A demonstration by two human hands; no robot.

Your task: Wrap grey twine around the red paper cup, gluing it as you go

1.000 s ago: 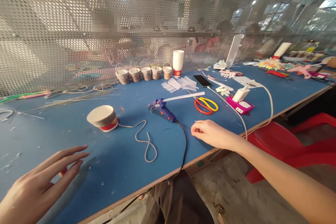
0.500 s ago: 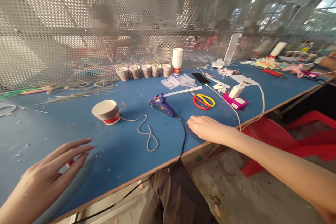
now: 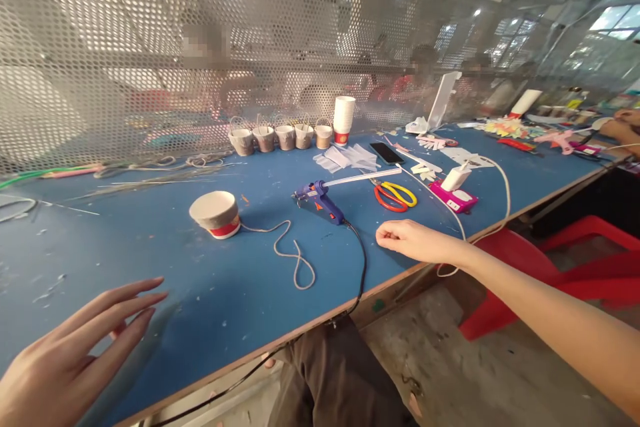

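My left hand (image 3: 93, 343) is over the table's left front, fingers stretched out and slightly apart, holding nothing. Beyond it stands a paper cup (image 3: 215, 213) with a red band, its upper part wrapped in grey-beige cord; a loose tail of cord (image 3: 286, 255) curls out to its right. My right hand (image 3: 413, 240) is near the front edge, its fingers curled closed with nothing seen in them. Ahead and to its left lies a blue glue gun (image 3: 320, 200) with a clear glue stick (image 3: 363, 177) in its back. Scissors (image 3: 395, 196) with red and yellow handles lie just beyond that hand.
Several small cord-wrapped baskets (image 3: 285, 138) and stacked paper cups (image 3: 344, 120) line the perforated metal screen (image 3: 125, 47). Behind the scissors are a phone (image 3: 386, 153) and white strips (image 3: 347, 158). A pink power strip (image 3: 455, 197) and red chair (image 3: 520, 260) are rightward.
My left hand has drawn back to the left, farther from the cup. My right hand has shifted a little right, away from the glue gun. The view has turned slightly.
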